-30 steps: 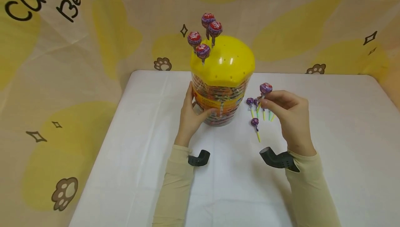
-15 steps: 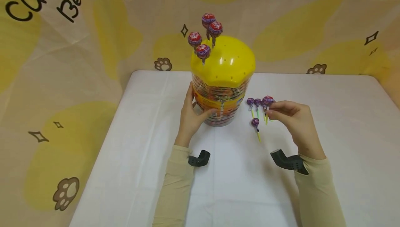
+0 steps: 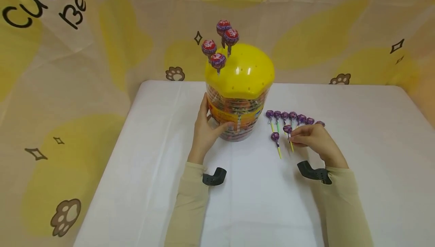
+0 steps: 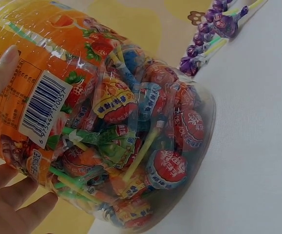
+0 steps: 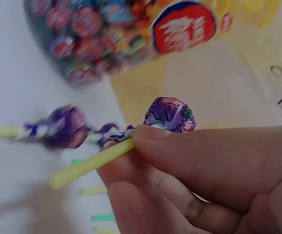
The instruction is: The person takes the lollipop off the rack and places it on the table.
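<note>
My left hand (image 3: 205, 135) grips the side of a clear plastic jar (image 3: 234, 126), its thumb across the front and its fingers round the left side. Wrapped lollipops and an orange label with a barcode (image 4: 46, 108) show in the left wrist view. Several red-and-purple lollipops (image 3: 218, 61) stand upright in the jar's yellow lid (image 3: 251, 73). Between thumb and fingers, my right hand (image 3: 312, 141) pinches a purple-wrapped lollipop (image 5: 170, 114) by its yellow stick, just below the wrapper. Left of it, another purple lollipop (image 3: 275, 137) lies on the table.
Behind my right hand, several purple lollipops (image 3: 284, 115) lie in a row on the white table (image 3: 251, 198), right of the jar. Small holes dot the yellow lid. A patterned yellow cloth (image 3: 306, 31) hangs behind and at the left.
My right hand has brought the lollipop down and nearer to me, from over the row to beside the single lollipop in front. The left hand keeps its hold on the jar.
</note>
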A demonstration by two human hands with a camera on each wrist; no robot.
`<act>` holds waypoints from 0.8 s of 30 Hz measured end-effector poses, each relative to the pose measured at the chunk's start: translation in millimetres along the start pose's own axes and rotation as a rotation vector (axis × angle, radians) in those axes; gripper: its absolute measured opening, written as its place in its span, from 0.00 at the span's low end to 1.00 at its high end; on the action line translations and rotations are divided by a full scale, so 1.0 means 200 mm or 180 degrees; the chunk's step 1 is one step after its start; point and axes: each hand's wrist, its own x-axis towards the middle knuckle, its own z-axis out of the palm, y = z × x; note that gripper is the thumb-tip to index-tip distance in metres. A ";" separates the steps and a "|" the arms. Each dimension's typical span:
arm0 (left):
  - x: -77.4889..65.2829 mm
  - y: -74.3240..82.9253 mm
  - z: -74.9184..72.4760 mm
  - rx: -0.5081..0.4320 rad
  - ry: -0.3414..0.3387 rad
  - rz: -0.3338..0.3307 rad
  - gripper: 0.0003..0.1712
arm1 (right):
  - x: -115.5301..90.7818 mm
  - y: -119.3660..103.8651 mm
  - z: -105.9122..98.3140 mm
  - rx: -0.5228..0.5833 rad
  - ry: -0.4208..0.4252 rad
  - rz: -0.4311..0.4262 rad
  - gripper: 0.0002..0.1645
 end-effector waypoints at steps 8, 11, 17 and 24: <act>-0.01 0.00 -0.01 0.0033 0.0024 0.0005 0.60 | 0.05 0.10 0.02 0.0019 -0.0144 0.0211 0.15; 0.00 -0.01 -0.01 0.0018 0.0031 0.0032 0.61 | 0.06 0.10 0.03 0.0002 -0.0151 0.0261 0.15; 0.00 0.00 -0.01 0.0026 0.0018 0.0025 0.64 | 0.07 0.11 0.03 0.0004 -0.0129 0.0376 0.16; 0.00 -0.01 0.00 0.0027 0.0003 0.0043 0.62 | 0.06 0.11 0.05 -0.0231 -0.0029 0.0360 0.15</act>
